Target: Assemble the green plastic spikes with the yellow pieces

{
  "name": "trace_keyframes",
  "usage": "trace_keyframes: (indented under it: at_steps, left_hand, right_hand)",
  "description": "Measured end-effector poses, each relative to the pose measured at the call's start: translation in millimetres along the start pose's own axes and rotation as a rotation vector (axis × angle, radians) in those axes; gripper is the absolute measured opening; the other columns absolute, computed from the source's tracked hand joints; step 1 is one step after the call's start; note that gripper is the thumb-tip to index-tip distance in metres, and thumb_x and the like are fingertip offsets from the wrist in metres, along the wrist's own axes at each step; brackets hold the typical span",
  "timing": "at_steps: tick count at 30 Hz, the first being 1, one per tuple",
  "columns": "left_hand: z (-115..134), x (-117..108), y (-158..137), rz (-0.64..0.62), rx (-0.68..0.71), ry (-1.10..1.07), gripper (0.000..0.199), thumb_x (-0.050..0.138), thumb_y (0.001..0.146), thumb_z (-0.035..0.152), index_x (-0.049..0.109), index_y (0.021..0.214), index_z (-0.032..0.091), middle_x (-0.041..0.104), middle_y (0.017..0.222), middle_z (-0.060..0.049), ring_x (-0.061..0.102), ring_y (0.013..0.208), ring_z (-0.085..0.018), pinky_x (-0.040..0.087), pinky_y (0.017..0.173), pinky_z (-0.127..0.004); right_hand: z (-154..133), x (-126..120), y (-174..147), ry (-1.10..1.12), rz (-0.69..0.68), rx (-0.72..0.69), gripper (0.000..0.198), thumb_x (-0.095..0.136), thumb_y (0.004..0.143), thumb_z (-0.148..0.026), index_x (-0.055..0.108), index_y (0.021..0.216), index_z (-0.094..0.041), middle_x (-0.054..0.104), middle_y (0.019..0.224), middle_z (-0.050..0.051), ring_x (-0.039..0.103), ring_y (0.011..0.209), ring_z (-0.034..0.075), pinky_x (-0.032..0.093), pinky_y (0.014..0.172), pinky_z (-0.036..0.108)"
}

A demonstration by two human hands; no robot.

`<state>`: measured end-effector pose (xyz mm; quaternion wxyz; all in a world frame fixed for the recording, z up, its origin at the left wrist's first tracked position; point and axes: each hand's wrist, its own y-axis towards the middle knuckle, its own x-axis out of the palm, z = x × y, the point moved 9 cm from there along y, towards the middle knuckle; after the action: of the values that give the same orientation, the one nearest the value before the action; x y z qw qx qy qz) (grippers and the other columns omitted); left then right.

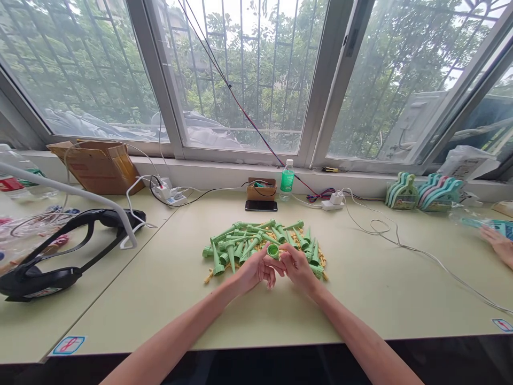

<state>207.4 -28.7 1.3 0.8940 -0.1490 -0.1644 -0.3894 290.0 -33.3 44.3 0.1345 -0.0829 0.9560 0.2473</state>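
Observation:
My left hand (258,267) is closed on a green plastic spike (273,251), thumb and fingers around it, with its round open end turned up toward me. My right hand (297,266) meets it from the other side, fingers bent and pinching at the rim. Whether a small piece is also between those fingertips is hidden. Just behind both hands lies a heap of green cone-shaped plastic spikes (230,247) with ribbed collars. Small yellow plastic pieces (209,276) are scattered among and under them.
A black phone (261,206), a small cardboard box (262,189) and a green-labelled bottle (287,181) stand behind the heap. White cables (417,254) cross the right side. A black headset (60,267) lies left. Another person's hand (497,245) shows at far right, near turquoise hangers (443,193).

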Motion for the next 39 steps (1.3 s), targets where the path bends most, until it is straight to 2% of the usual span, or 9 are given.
trace_keyframes:
  at_steps: [6,20,33,39]
  left_hand:
    - [4.7,1.1,-0.9,0.007,0.04,0.018,0.072,0.034,0.09,0.065,0.073,0.083,0.005,0.07,0.09,-0.018,0.059,0.048,-0.013,0.046,0.047,-0.025]
    - [12.9,-0.6,-1.5,0.052,0.128,0.084,0.064,0.044,0.09,0.06,0.073,0.09,0.002,0.07,0.087,-0.019,0.055,0.044,-0.009,0.044,0.043,-0.023]
    - [16.7,0.6,-1.4,0.045,0.163,0.101,0.06,0.047,0.09,0.057,0.071,0.086,0.003,0.07,0.091,-0.02,0.054,0.048,-0.008,0.044,0.044,-0.021]
    - [15.7,-1.4,-1.2,0.045,0.169,0.115,0.055,0.05,0.09,0.054,0.07,0.083,0.003,0.068,0.08,-0.016,0.055,0.051,-0.009,0.043,0.045,-0.02]
  right_hand:
    - [3.8,1.0,-0.1,0.008,-0.013,0.019,0.037,0.03,0.098,-0.054,0.048,0.094,-0.022,0.043,0.052,-0.006,0.038,0.045,0.011,0.031,0.047,0.023]
    - [7.0,2.1,-0.4,0.057,-0.013,0.024,0.037,0.031,0.099,-0.051,0.049,0.092,-0.02,0.047,0.057,-0.005,0.04,0.046,0.009,0.034,0.048,0.021]
    - [4.4,2.1,-0.2,0.067,-0.024,0.03,0.037,0.031,0.099,-0.05,0.051,0.097,-0.02,0.051,0.059,-0.003,0.043,0.048,0.01,0.036,0.048,0.021]
    - [7.7,-0.4,-0.6,0.044,-0.007,0.054,0.037,0.032,0.099,-0.049,0.054,0.1,-0.019,0.051,0.058,-0.003,0.044,0.047,0.01,0.037,0.048,0.022]
